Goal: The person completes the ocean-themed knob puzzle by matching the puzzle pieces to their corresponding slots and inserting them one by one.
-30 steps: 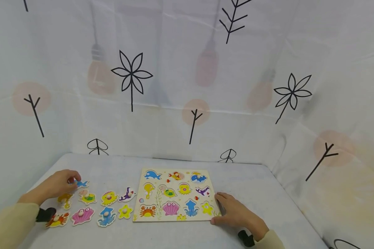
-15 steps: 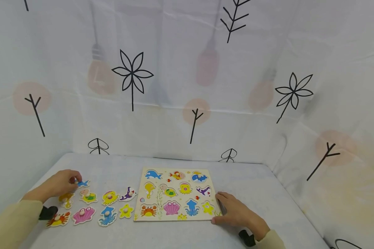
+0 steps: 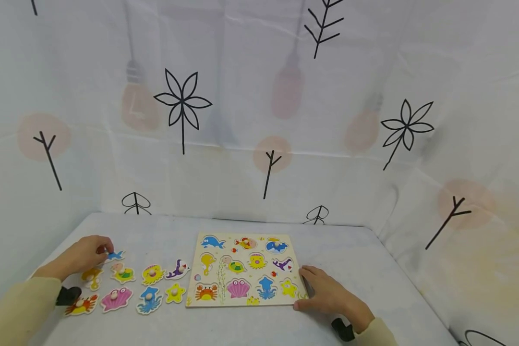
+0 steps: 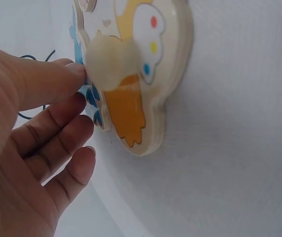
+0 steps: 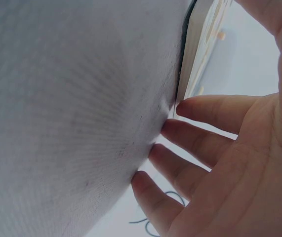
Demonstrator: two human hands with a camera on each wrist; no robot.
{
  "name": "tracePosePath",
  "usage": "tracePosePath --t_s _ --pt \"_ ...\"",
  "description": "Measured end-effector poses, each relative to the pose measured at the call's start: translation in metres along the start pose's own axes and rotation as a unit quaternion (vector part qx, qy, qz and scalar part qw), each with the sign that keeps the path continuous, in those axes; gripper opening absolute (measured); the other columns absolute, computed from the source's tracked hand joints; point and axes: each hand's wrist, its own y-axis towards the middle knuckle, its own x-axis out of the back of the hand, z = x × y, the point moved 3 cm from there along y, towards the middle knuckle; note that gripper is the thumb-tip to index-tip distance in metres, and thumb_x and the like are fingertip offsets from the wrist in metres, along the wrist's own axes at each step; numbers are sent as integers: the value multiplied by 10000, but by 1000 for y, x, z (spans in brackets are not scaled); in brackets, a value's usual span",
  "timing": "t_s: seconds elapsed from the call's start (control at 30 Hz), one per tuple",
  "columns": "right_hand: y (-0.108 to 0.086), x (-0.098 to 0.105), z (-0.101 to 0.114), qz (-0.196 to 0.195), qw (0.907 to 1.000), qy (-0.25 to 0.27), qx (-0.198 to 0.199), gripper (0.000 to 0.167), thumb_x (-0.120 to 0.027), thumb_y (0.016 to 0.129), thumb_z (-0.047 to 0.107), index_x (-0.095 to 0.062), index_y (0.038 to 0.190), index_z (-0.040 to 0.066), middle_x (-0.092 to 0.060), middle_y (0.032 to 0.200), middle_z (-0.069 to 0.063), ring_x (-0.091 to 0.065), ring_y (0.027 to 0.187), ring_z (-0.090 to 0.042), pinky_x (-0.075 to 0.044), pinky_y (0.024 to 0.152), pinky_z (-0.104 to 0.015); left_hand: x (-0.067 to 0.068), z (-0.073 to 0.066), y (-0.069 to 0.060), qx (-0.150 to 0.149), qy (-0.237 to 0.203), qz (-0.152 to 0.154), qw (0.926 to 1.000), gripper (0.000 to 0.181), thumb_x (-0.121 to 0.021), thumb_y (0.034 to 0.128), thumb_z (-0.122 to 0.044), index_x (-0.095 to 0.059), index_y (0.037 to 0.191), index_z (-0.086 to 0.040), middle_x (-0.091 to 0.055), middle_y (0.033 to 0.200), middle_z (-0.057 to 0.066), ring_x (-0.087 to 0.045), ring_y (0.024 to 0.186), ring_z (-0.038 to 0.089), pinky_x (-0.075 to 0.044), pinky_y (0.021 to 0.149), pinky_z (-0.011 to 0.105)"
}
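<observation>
My left hand [image 3: 78, 257] is at the far left of the table, thumb and forefinger pinching the blue dolphin piece [image 3: 115, 255], which they partly cover. In the left wrist view the thumb of the left hand [image 4: 37, 123] meets the blue piece [image 4: 92, 101], beside the orange seahorse piece [image 4: 126, 111] with its round knob. My right hand [image 3: 330, 295] rests at the right edge of the wooden puzzle board [image 3: 255, 283]. In the right wrist view the right hand [image 5: 229, 153] has spread fingers, their tips on the cloth, one touching the board's edge [image 5: 192, 54].
Loose knobbed pieces lie left of the board: a crab [image 3: 81, 305], pink shell [image 3: 115, 299], blue squid [image 3: 149, 301], star [image 3: 175, 293], turtle [image 3: 123, 273], octopus [image 3: 152, 275] and purple whale [image 3: 177, 270]. A patterned cloth wall [image 3: 224, 182] stands behind the table.
The left forearm and wrist have shifted slightly to the right, while the fingers remain at the dolphin piece. The right hand has stayed at the board's edge.
</observation>
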Motion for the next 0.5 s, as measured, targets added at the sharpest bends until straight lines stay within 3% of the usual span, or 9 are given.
tracePosePath --t_s 0.3,0.5 --pt "0 1 0 24 10000 -74 5 1004 -756 643 645 -442 1418 90 -363 1480 -122 -319 1357 -358 -282 1050 -569 0 0 2 -86 49 -15 9999 100 -626 847 -4 -609 941 -36 -526 815 61 -488 738 214 -474 650 331" --pt "-1 3 1 17 10000 -86 8 999 -763 643 633 -442 1417 88 -365 1478 -125 -320 1356 -359 -281 1051 -567 3 -9 3 -204 155 -45 9997 98 -645 847 -24 -621 939 -49 -550 834 53 -497 763 214 -491 685 355"
